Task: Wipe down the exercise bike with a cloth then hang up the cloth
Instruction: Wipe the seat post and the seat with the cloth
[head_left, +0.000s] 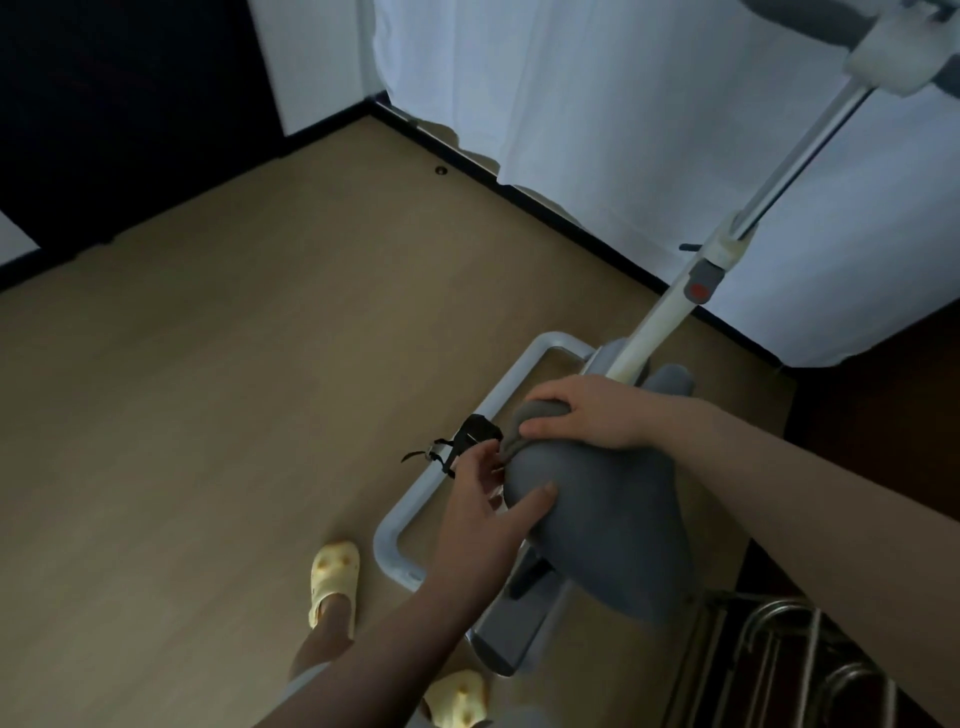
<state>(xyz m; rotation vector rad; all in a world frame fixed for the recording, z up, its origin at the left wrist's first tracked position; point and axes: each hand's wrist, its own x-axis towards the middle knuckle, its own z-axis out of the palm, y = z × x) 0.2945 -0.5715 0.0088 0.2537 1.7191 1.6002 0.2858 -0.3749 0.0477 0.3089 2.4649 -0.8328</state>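
Cloth (540, 413) bunched on saddle (597, 499) nose, right hand (587, 415) grip curled over it to wipe; left hand (488, 506) grip loose, thumb bracing saddle steady; exercise bike (670, 312) on floor.

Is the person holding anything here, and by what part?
The right hand grips a bunched grey cloth on the saddle nose; the left hand steadies its tip.

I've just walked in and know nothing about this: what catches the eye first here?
Centre-right, two bare hands meet on the wide grey padded bike saddle: the right hand presses a bunched grey cloth onto its nose, while the left hand steadies it from below. Pale yellow slippers stand on the wooden floor at lower left.
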